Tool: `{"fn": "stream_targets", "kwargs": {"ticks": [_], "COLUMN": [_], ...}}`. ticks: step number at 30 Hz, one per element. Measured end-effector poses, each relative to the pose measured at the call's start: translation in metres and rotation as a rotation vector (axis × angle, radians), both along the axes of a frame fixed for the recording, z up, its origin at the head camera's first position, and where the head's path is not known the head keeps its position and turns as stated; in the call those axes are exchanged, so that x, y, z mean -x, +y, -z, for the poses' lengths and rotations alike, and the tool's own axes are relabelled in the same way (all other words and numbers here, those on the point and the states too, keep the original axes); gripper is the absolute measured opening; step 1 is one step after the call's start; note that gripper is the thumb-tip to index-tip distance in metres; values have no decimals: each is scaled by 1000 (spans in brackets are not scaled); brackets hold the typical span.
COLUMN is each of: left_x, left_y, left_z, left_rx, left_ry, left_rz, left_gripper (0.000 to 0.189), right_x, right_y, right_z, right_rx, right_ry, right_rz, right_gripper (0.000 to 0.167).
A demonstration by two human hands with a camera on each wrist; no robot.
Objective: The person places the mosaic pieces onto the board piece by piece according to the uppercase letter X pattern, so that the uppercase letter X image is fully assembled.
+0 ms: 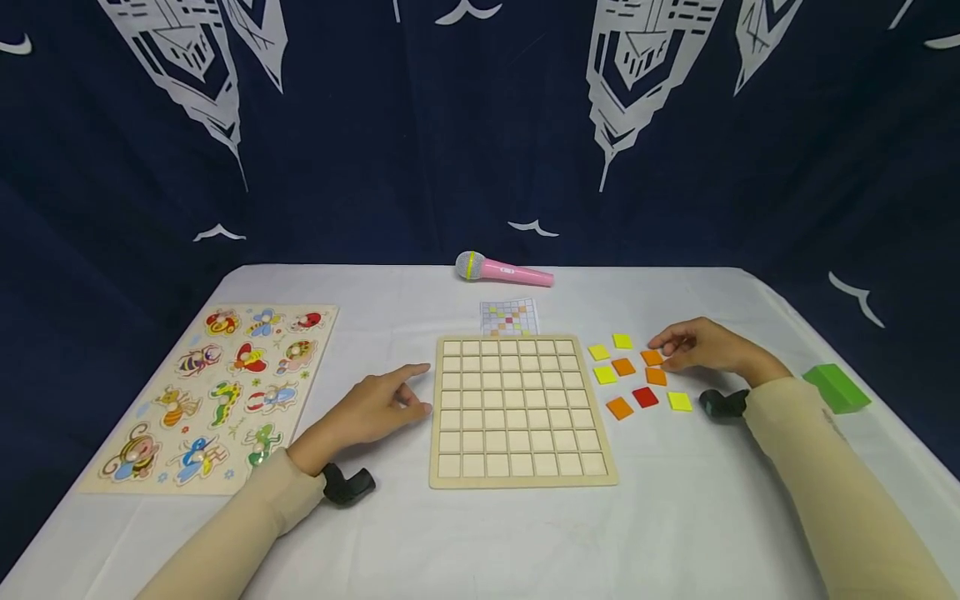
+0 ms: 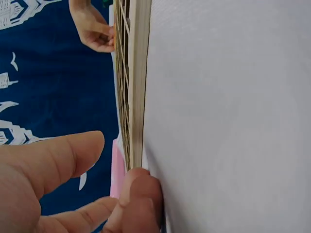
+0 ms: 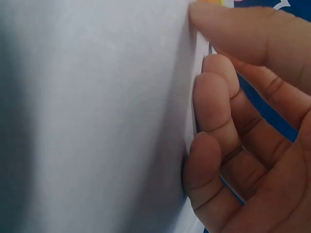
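Note:
A pale wooden grid board (image 1: 433, 417) with square recesses lies flat in the middle of the table. My left hand (image 1: 372, 408) is at its left side, index finger and thumb pointing toward the frame with a gap between them. In the left wrist view, the fingertips (image 2: 141, 194) are right at the board's edge. My right hand (image 1: 708, 346) is over the loose tiles right of the board, thumb and index finger at opposite edges of an orange tile (image 1: 651, 357). Another orange tile (image 1: 656, 377) lies just below it. A red tile (image 1: 645, 397) and several yellow tiles (image 1: 680, 402) lie around.
A coloured pattern card (image 1: 508, 317) lies behind the board, with a pink toy microphone (image 1: 517, 273) farther back. An insect puzzle board (image 1: 225, 392) covers the table's left part. A green block (image 1: 836, 388) stands beside the right forearm. Black wrist cameras (image 1: 348, 485) hang from both wrists.

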State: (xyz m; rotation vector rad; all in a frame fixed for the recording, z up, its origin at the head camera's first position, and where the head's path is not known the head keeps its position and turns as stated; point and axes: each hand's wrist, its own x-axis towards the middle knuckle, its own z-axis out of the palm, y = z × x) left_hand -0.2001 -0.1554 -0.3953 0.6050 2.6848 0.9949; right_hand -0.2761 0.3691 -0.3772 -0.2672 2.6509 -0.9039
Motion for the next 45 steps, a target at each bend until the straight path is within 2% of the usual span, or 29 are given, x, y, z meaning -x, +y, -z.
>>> {"fn": "stream_targets", "kwargs": {"ticks": [4,10,23,29,38,45], "left_x": [0,-2,1,2,3,4], "left_y": [7,14,10,9,6,5], "left_z": [2,4,7,12,16,17], "left_rx": [2,-44,-124,-155,-219,-243], "left_ry": [-59,-163,-207,-234,-258,-271], "left_rz": [-21,9,20,18,20,17], "left_gripper": [75,86,94,95,92,92], "right_x": [1,0,-1,-4,-9,-11], "right_y": [0,-1,-8,-19,-37,-55], "right_z": [-1,-1,-1,-2,-4,-9], "right_rx": [6,-22,8,83,239,279], "right_ry": [1,22,65,60,80,68], "right_rz": [1,-6,18,55,34,46], "right_gripper": [41,39,37,38,36,38]}}
